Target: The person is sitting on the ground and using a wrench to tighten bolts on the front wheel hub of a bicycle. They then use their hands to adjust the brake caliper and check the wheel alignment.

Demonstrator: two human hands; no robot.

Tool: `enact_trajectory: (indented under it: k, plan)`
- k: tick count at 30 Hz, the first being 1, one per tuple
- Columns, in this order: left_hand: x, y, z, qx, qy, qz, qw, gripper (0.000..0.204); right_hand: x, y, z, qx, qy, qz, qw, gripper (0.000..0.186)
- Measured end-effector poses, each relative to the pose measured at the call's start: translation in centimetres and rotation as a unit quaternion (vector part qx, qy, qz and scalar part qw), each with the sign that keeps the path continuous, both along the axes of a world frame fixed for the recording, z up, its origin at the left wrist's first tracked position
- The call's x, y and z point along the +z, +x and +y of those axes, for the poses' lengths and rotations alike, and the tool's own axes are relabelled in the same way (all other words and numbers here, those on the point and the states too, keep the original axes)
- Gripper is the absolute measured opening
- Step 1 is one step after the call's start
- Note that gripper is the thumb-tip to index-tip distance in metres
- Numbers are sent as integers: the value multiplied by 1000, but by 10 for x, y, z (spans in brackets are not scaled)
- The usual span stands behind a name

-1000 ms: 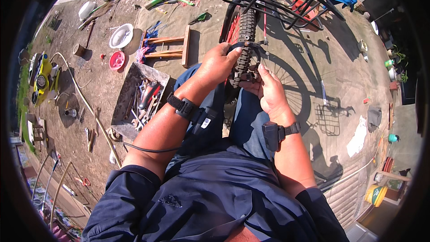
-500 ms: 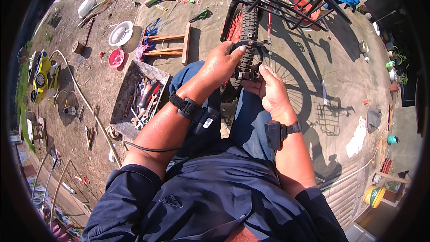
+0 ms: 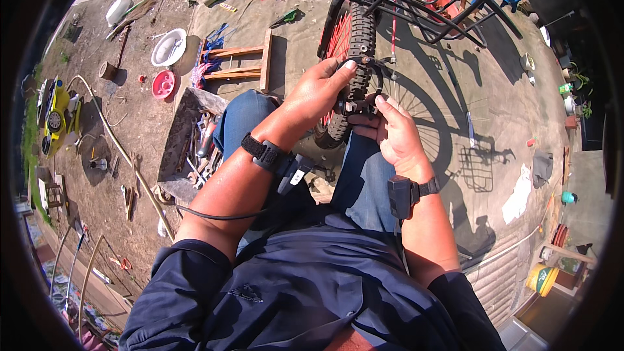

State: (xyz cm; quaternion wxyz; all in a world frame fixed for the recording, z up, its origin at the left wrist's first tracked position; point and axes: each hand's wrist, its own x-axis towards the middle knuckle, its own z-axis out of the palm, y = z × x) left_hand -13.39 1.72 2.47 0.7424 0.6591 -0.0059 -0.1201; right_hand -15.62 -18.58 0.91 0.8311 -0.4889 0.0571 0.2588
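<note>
A bicycle wheel with a knobby black tyre (image 3: 362, 36) and red spokes stands upright between my knees. A black bicycle brake (image 3: 379, 79) curves around the tyre like an arch. My left hand (image 3: 318, 94) pinches the brake's left side, thumb on top near the tyre; its other fingers are partly hidden. From the right, my right hand (image 3: 400, 135) grips the brake's lower end by the brake pad, thumb above and fingers curled beneath. A black strap with a small device sits on each wrist.
A black wire rack (image 3: 416, 0) juts out over the wheel. By my left knee is a metal toolbox (image 3: 174, 136) of wrenches and screwdrivers. Beyond it lie a wooden stool (image 3: 265, 58), a pink bowl (image 3: 164, 84) and a white basin (image 3: 170, 49). A hose (image 3: 120, 143) runs along the left.
The wheel has turned or tilted slightly, showing more red spokes on its left. My left knee has swung left, covering part of the toolbox. Both hands keep their hold, barely shifted.
</note>
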Motion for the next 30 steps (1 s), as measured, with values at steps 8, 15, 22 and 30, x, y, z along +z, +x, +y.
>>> enact_trajectory:
  k: [8, 15, 22, 30]
  plan:
    - [-22, -9, 7, -37, -160, 83, 983, 44, 6, 2, -4, 31, 8, 15, 999, 27]
    - [-28, -15, 13, -76, -188, 88, 975, 39, 3, 3, -6, 28, -2, 16, 999, 27]
    - [-25, -16, 17, -118, -191, 96, 970, 35, 4, 3, -5, 20, 8, 17, 1000, 28]
    - [-25, -16, 14, -138, -193, 75, 969, 26, 5, -1, 7, -24, -107, -106, 988, 51]
